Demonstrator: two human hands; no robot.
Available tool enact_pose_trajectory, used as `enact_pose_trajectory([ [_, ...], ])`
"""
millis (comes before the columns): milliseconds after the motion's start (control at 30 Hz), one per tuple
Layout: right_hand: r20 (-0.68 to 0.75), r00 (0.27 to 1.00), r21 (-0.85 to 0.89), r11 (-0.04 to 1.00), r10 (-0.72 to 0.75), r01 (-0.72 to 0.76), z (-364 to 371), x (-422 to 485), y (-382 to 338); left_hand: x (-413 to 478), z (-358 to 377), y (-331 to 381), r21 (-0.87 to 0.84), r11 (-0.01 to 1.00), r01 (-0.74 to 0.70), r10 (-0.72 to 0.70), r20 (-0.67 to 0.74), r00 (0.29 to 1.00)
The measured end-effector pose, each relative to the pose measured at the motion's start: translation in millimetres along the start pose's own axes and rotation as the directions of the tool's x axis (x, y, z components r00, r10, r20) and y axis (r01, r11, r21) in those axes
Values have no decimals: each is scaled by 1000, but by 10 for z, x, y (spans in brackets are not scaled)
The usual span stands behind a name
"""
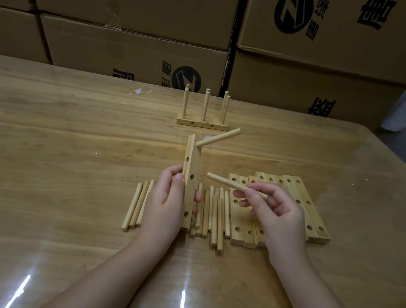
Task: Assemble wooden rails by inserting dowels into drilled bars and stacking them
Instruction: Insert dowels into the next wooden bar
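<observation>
gripping one drilled bar (192, 162) upright above the table (47, 153), the left hand (165, 201) has its fingers wrapped round the lower half. one inserted dowel (219, 137) juts from near the bar's top; three open holes show below it. the right hand (275, 212) pinches one held dowel (229, 183), its tip near the bar but apart from it. three loose dowels (136, 204) lie left of the wrist, with more between the hands, partly hidden. flat bars (305, 199) lie side by side under the right hand, number unclear. one finished rail (201, 124) stands farther back with six upright dowels, before the cardboard boxes (134, 46).
</observation>
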State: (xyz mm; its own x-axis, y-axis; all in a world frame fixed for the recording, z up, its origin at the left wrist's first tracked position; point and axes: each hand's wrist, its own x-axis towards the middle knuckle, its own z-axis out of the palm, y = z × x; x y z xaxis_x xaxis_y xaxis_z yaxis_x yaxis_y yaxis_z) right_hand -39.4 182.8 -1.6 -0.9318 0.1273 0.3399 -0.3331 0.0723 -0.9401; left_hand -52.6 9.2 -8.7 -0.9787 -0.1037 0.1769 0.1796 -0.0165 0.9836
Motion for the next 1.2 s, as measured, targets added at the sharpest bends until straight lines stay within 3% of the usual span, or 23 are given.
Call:
enact_pose_trajectory([
  [967, 38, 999, -130, 991, -11, 16, 5, -18, -22, -58, 13, -57, 208, 965, -162, 152, 64, 986],
  [1200, 10, 998, -186, 980, -65, 66, -2, -13, -24, -46, 12, -44, 148, 971, -189, 174, 110, 979],
])
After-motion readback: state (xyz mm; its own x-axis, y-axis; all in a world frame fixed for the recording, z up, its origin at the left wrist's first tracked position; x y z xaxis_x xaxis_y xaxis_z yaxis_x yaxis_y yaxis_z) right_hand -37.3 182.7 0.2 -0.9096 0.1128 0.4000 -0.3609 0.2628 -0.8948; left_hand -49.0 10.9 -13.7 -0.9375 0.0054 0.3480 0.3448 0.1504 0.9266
